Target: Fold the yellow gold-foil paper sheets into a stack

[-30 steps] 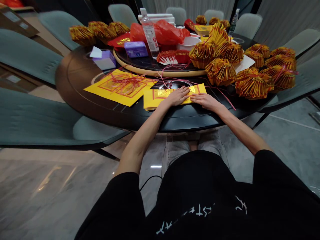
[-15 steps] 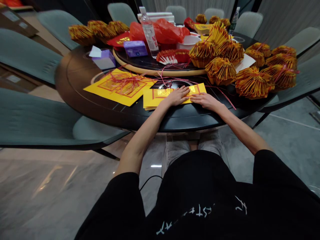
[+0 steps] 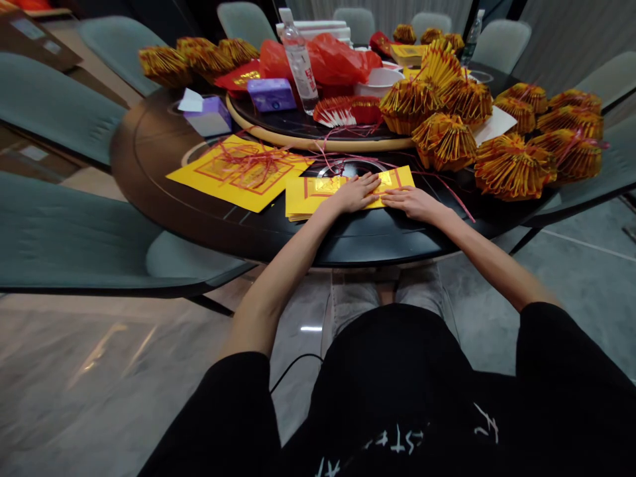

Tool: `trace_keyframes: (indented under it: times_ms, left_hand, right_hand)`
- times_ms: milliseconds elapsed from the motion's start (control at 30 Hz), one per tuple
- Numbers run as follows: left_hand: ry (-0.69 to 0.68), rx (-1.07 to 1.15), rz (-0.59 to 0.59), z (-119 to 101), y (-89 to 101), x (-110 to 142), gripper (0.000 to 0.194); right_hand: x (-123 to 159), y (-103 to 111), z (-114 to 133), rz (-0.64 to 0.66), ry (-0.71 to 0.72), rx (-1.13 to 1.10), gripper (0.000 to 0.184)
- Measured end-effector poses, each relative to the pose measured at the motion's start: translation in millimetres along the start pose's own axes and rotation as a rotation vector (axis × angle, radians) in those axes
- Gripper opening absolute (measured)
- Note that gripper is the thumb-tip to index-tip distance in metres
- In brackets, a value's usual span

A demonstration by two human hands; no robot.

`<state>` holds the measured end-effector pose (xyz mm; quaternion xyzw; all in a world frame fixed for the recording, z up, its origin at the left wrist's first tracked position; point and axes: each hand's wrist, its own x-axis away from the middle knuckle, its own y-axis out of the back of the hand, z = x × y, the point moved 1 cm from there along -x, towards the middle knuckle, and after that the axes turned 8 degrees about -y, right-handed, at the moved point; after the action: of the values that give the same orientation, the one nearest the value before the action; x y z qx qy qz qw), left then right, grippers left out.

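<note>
A small stack of yellow paper sheets [image 3: 308, 194] with red and gold print lies near the front edge of a dark round table [image 3: 163, 192]. My left hand [image 3: 354, 194] rests flat on the stack, fingers stretched out. My right hand [image 3: 410, 201] lies flat on the stack's right end, fingers pointing left and almost touching the left hand. Neither hand grips anything.
A larger yellow sheet pile [image 3: 238, 173] with red strings lies to the left. Several folded gold-and-red paper bundles [image 3: 511, 171] fill the right side. On the turntable [image 3: 308, 136] stand a water bottle [image 3: 301, 63], purple tissue packs [image 3: 271, 94], a red bag [image 3: 332, 61]. Grey-green chairs [image 3: 54, 232] ring the table.
Both hands stay pressed on the yellow stack. The view has shifted slightly, nothing else has moved.
</note>
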<state>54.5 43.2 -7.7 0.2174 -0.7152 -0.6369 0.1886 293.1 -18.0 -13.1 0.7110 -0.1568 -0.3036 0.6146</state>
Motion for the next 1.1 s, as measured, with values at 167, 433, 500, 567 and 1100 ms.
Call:
trace_keyframes:
  times_ms: [167,433,500,567,1100]
  left_hand:
    - [-0.001,-0.009,-0.003,-5,2.3,5,0.068]
    - [-0.026,0.002,-0.036,-4,-0.6,10,0.068]
    - [-0.047,0.016,-0.066,-3,-3.2,11,0.067]
    - [-0.064,0.03,-0.089,-2,-5.0,12,0.068]
    - [-0.077,0.149,-0.088,-7,-1.1,21,0.072]
  right_hand:
    - [4,-3,0,-0.008,-0.013,-0.036,0.061]
    - [10,-2,4,-0.055,-0.099,-0.151,0.052]
    - [11,-2,5,-0.031,-0.104,-0.182,0.053]
    - [12,-2,6,-0.008,-0.117,-0.216,0.055]
    - [16,9,11,0.102,-0.162,-0.37,0.073]
